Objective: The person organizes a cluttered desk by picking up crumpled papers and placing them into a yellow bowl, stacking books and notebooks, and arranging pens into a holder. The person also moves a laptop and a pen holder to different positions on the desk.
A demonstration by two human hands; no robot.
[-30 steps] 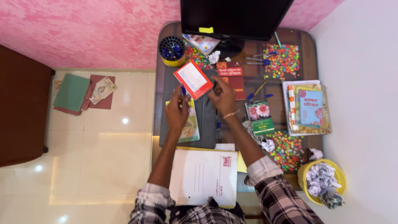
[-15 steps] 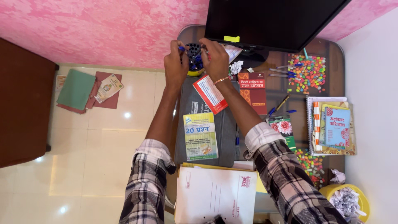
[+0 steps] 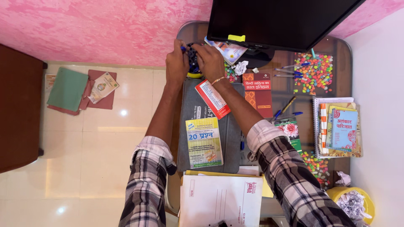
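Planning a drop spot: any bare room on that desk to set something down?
Little. Bare strip of grey laptop sleeve between yellow booklet and red book; bare wood between the red book and the spiral notebooks. Crowded: both hands at the pen holder, beads far right.

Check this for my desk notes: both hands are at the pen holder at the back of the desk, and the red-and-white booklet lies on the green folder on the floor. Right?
Not quite. In the head view the left hand and right hand are at the pen holder, but the red-and-white booklet lies on the grey laptop sleeve on the desk.
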